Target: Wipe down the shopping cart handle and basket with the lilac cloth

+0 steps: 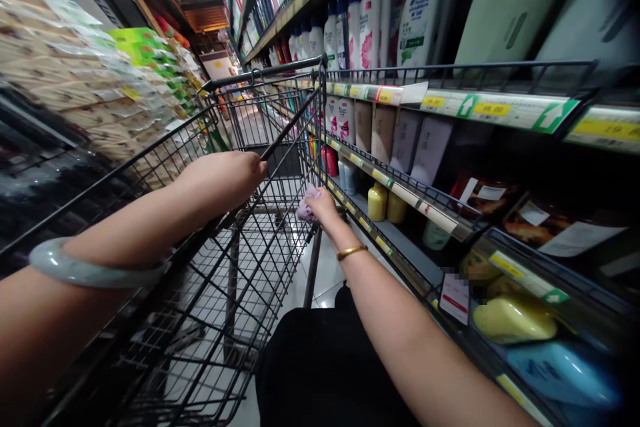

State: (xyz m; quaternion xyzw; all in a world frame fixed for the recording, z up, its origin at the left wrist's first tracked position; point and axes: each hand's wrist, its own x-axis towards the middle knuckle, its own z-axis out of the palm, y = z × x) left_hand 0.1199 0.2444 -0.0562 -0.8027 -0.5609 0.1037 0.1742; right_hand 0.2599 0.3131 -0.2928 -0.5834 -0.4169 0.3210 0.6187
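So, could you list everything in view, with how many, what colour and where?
Shopping cart: 1, dark, centre and left
Cloth: 1, pale purple, centre, crumpled
Shelves: several, dark, right side
Bottles: many, mostly white, upper right
Tall containers: several, tan and lilac, middle shelf
Price strips: several, white, yellow and green, shelf edges
Small bottles: 2, yellow, low shelf
Rounded container: 1, yellow, lower right
Blue container: 1, blue, lower right
Packs: many, mostly beige, some green, left, blurred
Floor tiles: several, pale, beneath the cart
Clothing: black, bottom centre
Bangle: 1, pale grey-green, left arm
Bracelet: 1, gold, right wrist
Left grip: 1, bare, at the cart's rail
Right grip: 1, bare, holding the cloth
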